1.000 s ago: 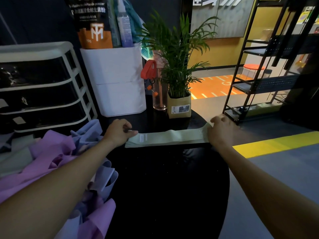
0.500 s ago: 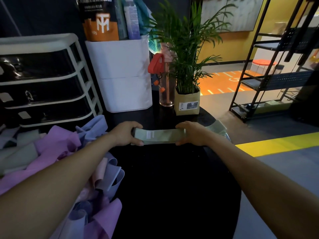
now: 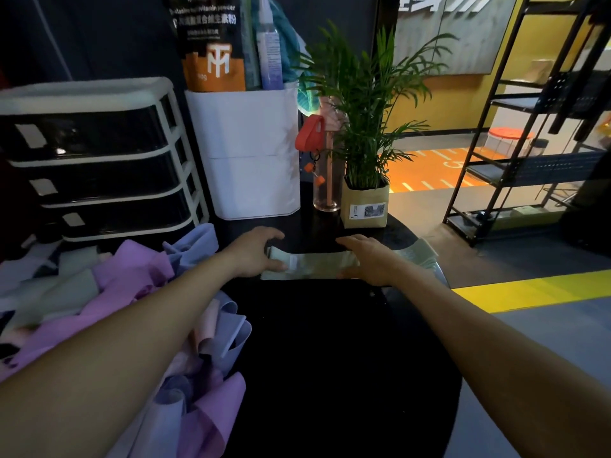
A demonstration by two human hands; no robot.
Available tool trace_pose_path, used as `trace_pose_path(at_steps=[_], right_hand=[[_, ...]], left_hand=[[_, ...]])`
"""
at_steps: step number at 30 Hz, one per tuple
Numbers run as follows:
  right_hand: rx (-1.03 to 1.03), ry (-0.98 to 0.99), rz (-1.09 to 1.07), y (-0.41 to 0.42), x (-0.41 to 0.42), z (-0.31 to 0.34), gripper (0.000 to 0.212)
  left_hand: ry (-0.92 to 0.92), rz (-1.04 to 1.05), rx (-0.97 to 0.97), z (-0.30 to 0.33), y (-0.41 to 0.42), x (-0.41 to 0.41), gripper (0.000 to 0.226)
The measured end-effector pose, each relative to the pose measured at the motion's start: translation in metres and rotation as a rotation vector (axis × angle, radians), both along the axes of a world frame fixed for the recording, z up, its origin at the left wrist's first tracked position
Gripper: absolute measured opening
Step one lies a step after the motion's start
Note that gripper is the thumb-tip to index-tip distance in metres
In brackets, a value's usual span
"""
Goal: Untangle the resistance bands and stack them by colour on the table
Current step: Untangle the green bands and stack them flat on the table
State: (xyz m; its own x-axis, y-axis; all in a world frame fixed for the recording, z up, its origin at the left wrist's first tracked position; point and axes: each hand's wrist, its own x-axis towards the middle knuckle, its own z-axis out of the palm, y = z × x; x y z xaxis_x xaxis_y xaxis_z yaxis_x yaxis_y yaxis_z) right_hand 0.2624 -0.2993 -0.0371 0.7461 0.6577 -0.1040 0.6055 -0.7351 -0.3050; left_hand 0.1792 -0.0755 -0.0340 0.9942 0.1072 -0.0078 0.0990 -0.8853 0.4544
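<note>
Dark and round, the black table (image 3: 330, 358) sits in a gym room. On its far side lies a flat, pale green stretchy band (image 3: 314, 264). The left hand (image 3: 254, 252) curls its fingers round the band's left end. The right hand (image 3: 367, 259) presses flat on its right end, fingers straight. More green bands (image 3: 420, 254) lie just beside it, right at the table's edge, so I think a push could knock them off. The tangled purple, blue and pink pile (image 3: 125, 292) is near the left arm, which might drag it.
</note>
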Motion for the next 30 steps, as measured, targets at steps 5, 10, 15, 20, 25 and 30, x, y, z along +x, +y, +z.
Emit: trace_pose_path(at_steps=[5,10,15,20,25,30], right_hand=[[0.140,-0.097,0.043,0.026,-0.030,0.023,0.058],[0.327,-0.106,0.153,0.068,-0.072,0.043,0.042],[0.399,-0.094,0.258,0.117,-0.114,0.050,0.029],[0.479,-0.070,0.330,0.156,-0.152,0.057,0.026],[0.414,-0.068,0.357,0.189,-0.176,0.056,0.030],[0.417,-0.005,0.381,0.205,-0.185,0.048,0.030]], left_hand=[[-0.156,0.073,0.003,0.025,0.001,-0.028,0.039],[-0.304,0.144,0.037,0.038,0.016,-0.080,0.016],[-0.427,0.278,0.067,0.048,0.047,-0.136,0.019],[-0.466,0.412,0.091,0.049,0.087,-0.180,0.022],[-0.341,0.435,0.031,0.037,0.109,-0.213,0.007],[-0.295,0.326,-0.010,0.015,0.117,-0.232,0.014]])
